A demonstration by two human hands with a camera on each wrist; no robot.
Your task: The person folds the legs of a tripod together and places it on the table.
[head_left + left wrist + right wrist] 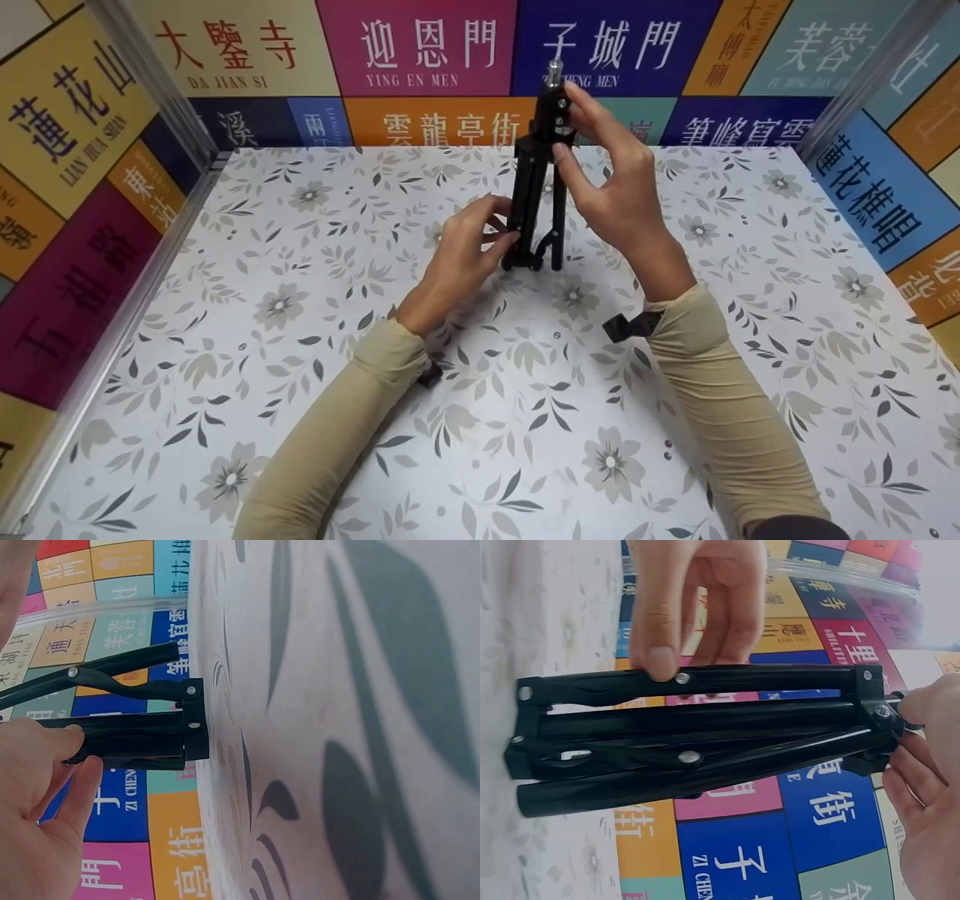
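A black tripod stand (528, 195) with a silver metal stud (555, 73) at its top stands nearly upright near the back of the table, its legs folded close together. My left hand (466, 241) pinches a leg low down, between thumb and fingers. Higher up, my right hand (619, 184) holds the stand's top collar with thumb and fingers. In the right wrist view one leg (600, 795) slants slightly out from the others. Silver rivets dot the leg braces (127, 682) in the left wrist view, where the stand's foot is close to the tabletop.
A white tabletop (300, 390) with a grey leaf and flower print spreads under both arms. Colourful panels with Chinese lettering (420, 45) wall it in at the back and both sides. Small black devices (628, 327) sit at both sleeve cuffs.
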